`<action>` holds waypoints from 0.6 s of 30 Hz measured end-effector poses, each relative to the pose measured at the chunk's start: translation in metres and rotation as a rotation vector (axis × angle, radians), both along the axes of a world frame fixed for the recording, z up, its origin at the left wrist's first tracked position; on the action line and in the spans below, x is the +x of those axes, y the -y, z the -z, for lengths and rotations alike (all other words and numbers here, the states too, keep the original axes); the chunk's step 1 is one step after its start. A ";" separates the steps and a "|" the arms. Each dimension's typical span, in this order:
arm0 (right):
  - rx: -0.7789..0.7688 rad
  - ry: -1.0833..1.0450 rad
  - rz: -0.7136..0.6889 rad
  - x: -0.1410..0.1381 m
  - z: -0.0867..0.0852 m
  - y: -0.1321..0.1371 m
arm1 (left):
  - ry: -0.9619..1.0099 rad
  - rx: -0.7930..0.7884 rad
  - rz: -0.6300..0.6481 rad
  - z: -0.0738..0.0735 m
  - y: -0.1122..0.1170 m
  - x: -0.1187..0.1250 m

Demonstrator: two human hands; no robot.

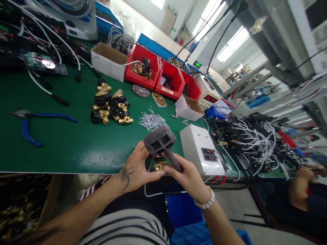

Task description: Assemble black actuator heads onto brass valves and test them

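At the bench's front edge, both hands are closed around a dark grey plastic housing (160, 139) with two square recesses and a stem. Below it a brass valve fitting (160, 166) with a black collar shows between the hands. My left hand (138, 166) grips from the left, its thumb by the brass. My right hand (189, 175) wraps the stem from the right, thumb against the fitting. A white cable (153, 195) loops beneath. Beyond the hands lies a pile of small metal clips (152, 119). Several brass valves with black caps (112, 107) stand to the left.
Blue-handled pliers (51, 116) lie at left on the green bench (84, 146). Red bins (143, 76) and a white box (108, 66) line the back. A grey switch box (201, 149) stands right, near tangled white cables (258, 146). Another person's hand (305, 174) shows far right.
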State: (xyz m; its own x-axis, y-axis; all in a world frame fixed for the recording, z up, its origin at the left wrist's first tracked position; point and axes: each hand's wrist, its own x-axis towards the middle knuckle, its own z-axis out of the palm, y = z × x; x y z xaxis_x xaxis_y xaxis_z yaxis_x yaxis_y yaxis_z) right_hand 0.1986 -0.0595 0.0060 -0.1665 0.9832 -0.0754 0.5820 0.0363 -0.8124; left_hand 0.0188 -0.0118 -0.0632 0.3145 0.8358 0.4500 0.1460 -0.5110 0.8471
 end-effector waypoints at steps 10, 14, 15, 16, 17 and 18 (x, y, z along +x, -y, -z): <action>0.002 -0.124 -0.100 0.006 0.025 -0.013 | 0.041 -0.030 0.049 0.003 -0.004 -0.003; 0.120 -0.025 0.029 0.005 0.012 -0.001 | 0.055 -0.063 0.032 0.002 -0.003 -0.002; 0.181 -0.018 0.104 0.006 0.006 0.005 | 0.064 -0.087 0.028 0.001 -0.003 -0.002; 0.241 -0.040 0.172 0.009 0.000 0.012 | 0.070 -0.115 0.031 0.001 -0.002 -0.001; 0.276 -0.083 0.214 0.011 -0.005 0.020 | 0.072 -0.138 0.038 0.001 -0.002 -0.001; 0.271 -0.134 0.221 0.015 -0.011 0.027 | 0.065 -0.152 0.044 0.001 -0.001 -0.001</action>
